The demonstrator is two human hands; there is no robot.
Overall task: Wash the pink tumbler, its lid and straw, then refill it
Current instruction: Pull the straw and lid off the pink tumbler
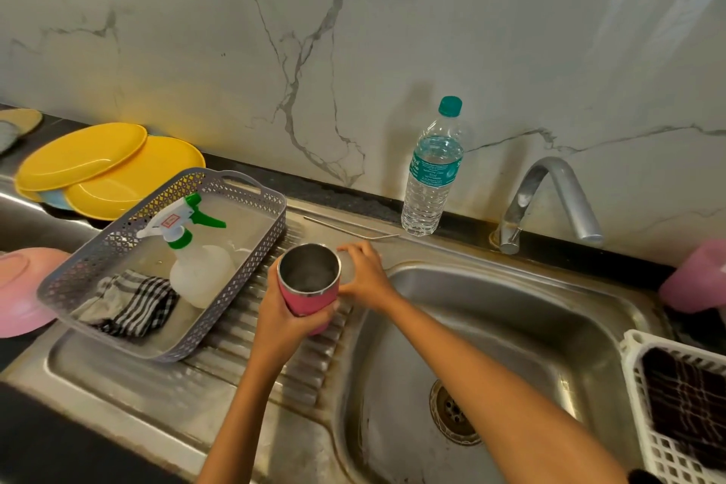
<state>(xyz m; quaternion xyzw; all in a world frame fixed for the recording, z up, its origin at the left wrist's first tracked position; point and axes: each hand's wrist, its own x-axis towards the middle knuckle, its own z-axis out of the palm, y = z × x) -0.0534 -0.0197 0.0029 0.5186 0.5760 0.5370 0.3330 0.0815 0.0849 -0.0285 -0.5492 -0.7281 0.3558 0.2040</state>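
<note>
1. Two slip risks for you here. Your left hand (283, 310) wraps the pink tumbler (310, 287) low on its body, with the mouth open and tipped a little toward you. It sits over the ribbed drainboard (275, 365), just beside the sink (491, 326). A one-handed hold on what's likely wet steel could let it slide and clatter onto the ridges or into the basin.
2. The straw (349, 230) lies loose on the steel ledge behind the tumbler, near the water bottle (432, 173) (it's thin and steel-coloured, so easy to miss). A careless sweep of your right forearm could roll it into the sink.
3. That bottle stands capped against the wall, close to the tap (550, 193). A quick reach for the tap could knock it over.
4. Pose: your left arm comes up from below, fingers and thumb curled round the tumbler. Your right arm crosses over the basin. The right hand (363, 275) is palm down, fingers curled over what looks like the clear lid (346, 265), right against the tumbler's far side. I can't tell if the lid rests on the steel or is lifted.
</note>
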